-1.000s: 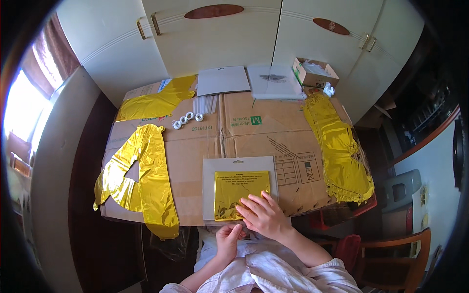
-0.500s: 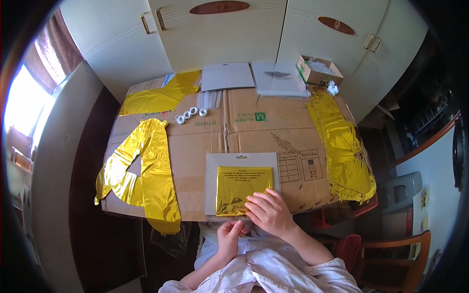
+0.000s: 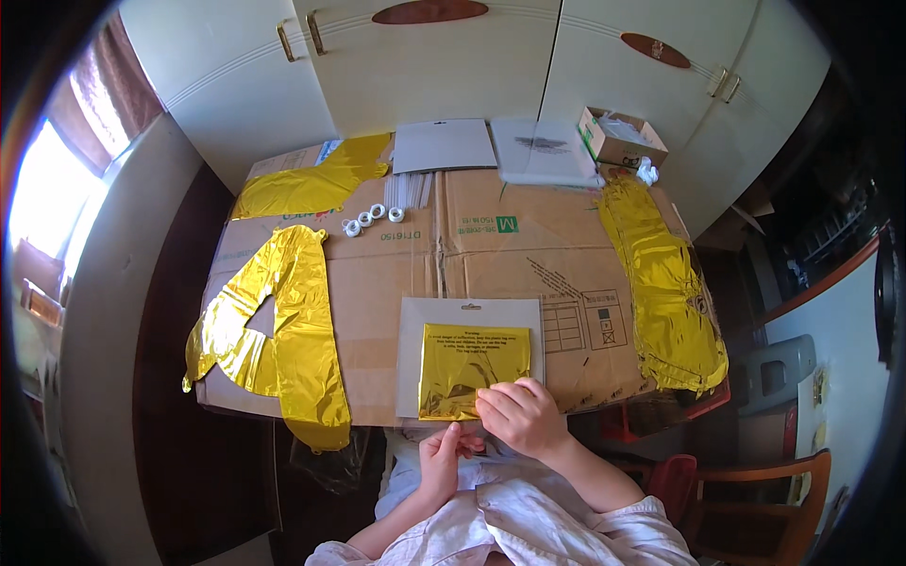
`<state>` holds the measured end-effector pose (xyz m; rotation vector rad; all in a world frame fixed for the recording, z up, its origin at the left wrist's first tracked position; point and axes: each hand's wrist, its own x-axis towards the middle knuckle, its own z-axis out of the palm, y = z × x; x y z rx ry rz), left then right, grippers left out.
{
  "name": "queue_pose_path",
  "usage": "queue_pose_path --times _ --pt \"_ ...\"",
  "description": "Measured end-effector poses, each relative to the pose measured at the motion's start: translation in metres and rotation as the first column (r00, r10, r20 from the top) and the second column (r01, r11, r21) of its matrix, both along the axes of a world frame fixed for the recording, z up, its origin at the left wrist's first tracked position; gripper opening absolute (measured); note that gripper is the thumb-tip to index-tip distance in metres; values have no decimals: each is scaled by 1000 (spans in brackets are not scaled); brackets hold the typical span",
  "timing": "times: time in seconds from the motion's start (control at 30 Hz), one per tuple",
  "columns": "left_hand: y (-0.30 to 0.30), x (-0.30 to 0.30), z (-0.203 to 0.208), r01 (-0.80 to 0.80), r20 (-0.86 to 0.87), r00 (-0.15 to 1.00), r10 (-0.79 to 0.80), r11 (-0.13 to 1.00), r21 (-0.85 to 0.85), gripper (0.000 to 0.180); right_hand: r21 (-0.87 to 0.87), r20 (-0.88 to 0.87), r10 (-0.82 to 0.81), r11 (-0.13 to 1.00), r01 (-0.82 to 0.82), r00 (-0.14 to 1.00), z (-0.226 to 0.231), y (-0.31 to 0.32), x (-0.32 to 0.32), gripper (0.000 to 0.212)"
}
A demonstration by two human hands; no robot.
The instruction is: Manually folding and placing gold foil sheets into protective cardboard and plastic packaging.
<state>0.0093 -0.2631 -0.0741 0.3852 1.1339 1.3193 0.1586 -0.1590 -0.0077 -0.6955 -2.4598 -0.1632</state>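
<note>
A gold foil balloon (image 3: 475, 373), folded into a flat rectangle with dark print near its top, lies on a pale card (image 3: 411, 354) with a hanging slot. My right hand (image 3: 522, 415) is over its lower right corner, fingers curled and pinched on the foil. Just below the foil's bottom edge is my left hand (image 3: 444, 462), closed with the thumb on top against the fingers. Whatever sits between those fingers is hidden. To the left lies a flat gold foil balloon (image 3: 302, 325) with a triangular hole, its lower end hanging past the table edge.
Flattened brown cardboard (image 3: 377, 311) covers the table. Another gold foil balloon (image 3: 665, 292) lies right, one more (image 3: 311, 179) far left. Several white ribbon rolls (image 3: 377, 213), clear straws (image 3: 408, 191), a grey card (image 3: 444, 146), a clear bag (image 3: 543, 151) and an open box (image 3: 623, 137) lie at the back.
My right fingers have curled in more tightly at the foil's corner. My left thumb has risen slightly toward the foil's bottom edge. The view has shifted a little.
</note>
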Motion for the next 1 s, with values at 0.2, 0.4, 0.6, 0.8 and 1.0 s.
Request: queue_pose_path --times 0.2,0.4,0.6,0.8,1.0 --pt "-1 1 -2 57 -46 997 -55 998 41 34 -99 -26 44 994 -46 999 6 -5 -5 18" --pt "0 1 -3 86 -126 989 -80 996 39 32 -72 22 55 996 -54 998 -5 -3 -7 23" --pt "-2 -1 -6 119 -136 984 -112 992 45 30 -67 -1 10 998 -10 1000 -7 -3 -8 22" --pt "-2 0 -6 93 -109 990 -88 995 39 32 -57 6 2 998 -1 1000 -8 -3 -7 21" --pt "-9 -9 12 300 -295 910 -290 954 -13 24 -138 5 -29 990 29 1000 5 -6 13 30"
